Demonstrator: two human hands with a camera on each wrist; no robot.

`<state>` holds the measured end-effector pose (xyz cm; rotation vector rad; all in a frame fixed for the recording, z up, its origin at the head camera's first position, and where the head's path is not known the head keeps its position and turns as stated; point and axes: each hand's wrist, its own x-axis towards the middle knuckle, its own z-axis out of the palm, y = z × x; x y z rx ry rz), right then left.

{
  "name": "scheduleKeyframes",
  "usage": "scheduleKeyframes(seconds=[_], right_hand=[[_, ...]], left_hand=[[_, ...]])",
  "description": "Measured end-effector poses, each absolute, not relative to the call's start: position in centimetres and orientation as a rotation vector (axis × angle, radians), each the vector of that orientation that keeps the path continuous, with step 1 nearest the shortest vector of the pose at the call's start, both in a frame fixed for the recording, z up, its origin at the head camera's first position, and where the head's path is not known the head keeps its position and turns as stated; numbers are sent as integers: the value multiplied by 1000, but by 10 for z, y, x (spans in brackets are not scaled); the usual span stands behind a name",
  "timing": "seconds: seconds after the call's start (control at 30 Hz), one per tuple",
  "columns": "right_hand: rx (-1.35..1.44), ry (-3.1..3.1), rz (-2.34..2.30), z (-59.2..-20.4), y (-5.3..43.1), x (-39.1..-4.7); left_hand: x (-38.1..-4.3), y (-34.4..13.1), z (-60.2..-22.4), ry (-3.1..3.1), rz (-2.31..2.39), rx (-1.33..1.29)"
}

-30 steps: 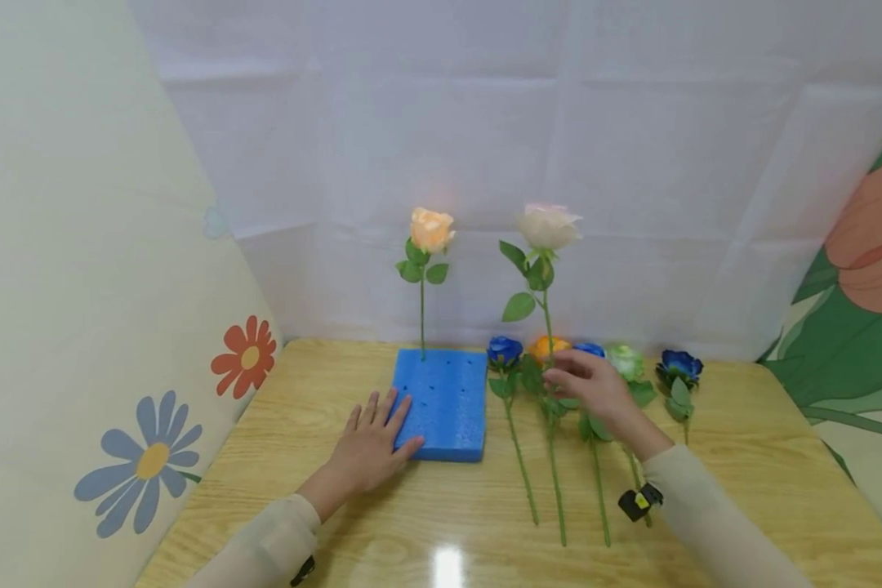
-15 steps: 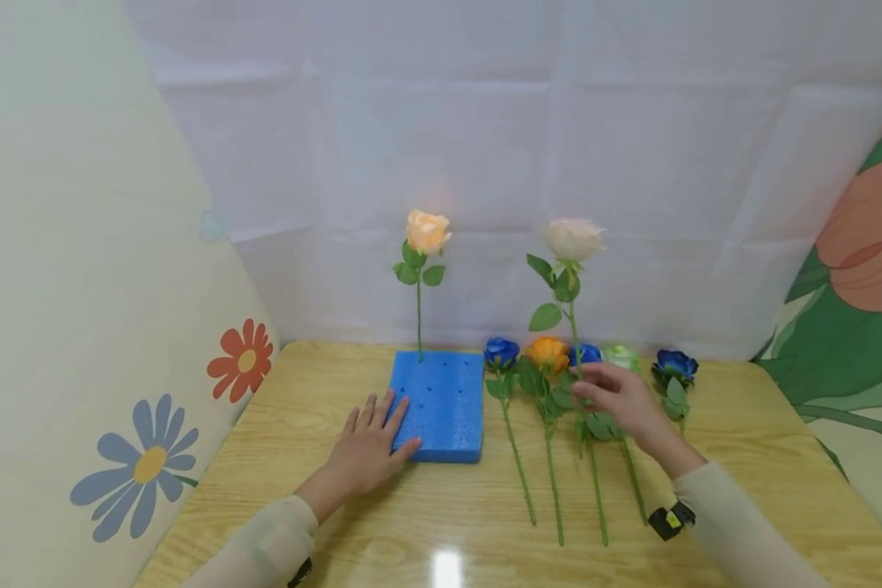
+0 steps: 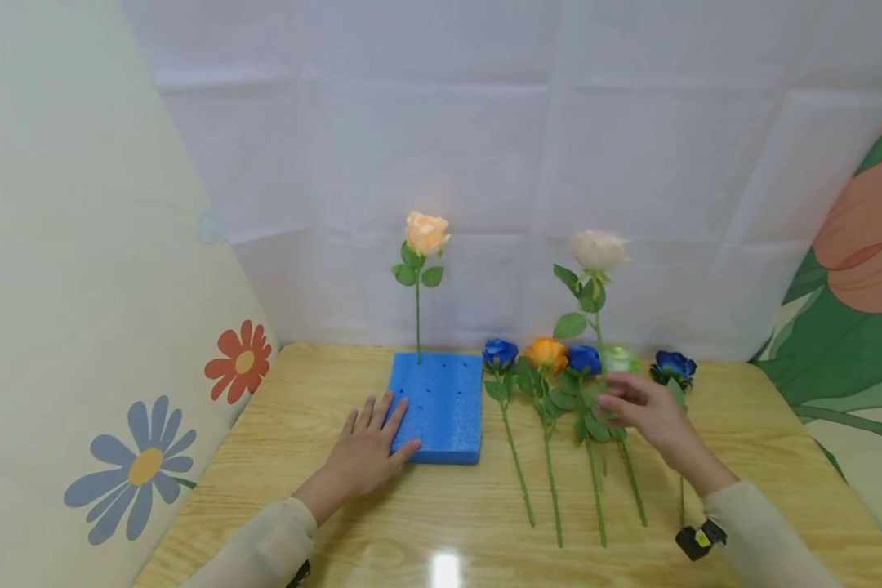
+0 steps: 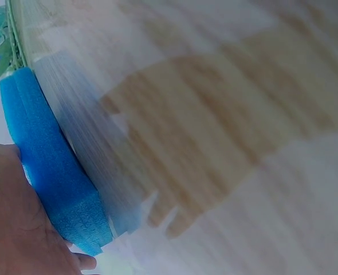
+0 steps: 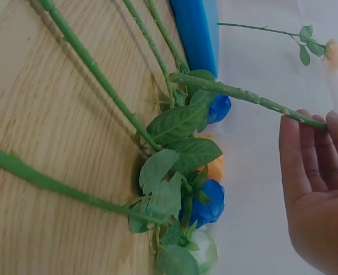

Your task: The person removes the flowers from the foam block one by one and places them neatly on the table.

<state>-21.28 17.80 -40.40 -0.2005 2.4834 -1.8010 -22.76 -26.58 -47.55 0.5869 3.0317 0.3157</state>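
My right hand (image 3: 650, 412) pinches the stem of a pale pink rose (image 3: 599, 251) between thumb and fingers, holding it upright above the flowers on the table. In the right wrist view the bare lower end of its stem (image 5: 238, 93) sticks out past the fingertips. My left hand (image 3: 363, 449) lies with spread fingers on the left edge of a blue foam block (image 3: 441, 416). A peach rose (image 3: 426, 234) stands upright in the block's back left part. Several small holes dot the block's top. The left wrist view shows the foam block (image 4: 54, 166) beside the hand.
On the wooden table (image 3: 382, 531), right of the block, lie a blue rose (image 3: 500, 353), an orange rose (image 3: 546, 354), a second blue rose (image 3: 584, 359) and a pale green rose (image 3: 621, 359). A dark blue rose (image 3: 674, 367) lies further right. White cloth (image 3: 382, 147) hangs behind.
My right hand has moved to the right and slightly down with the pale pink rose, from over the orange rose to near the green one. The left hand stays on the block.
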Motion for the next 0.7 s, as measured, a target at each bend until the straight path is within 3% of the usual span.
scheduleKeyframes(seconds=[0.7], right_hand=[[-15, 2483, -1726, -409, 223, -195]], left_hand=[[-228, -266, -476, 3029, 318, 576]])
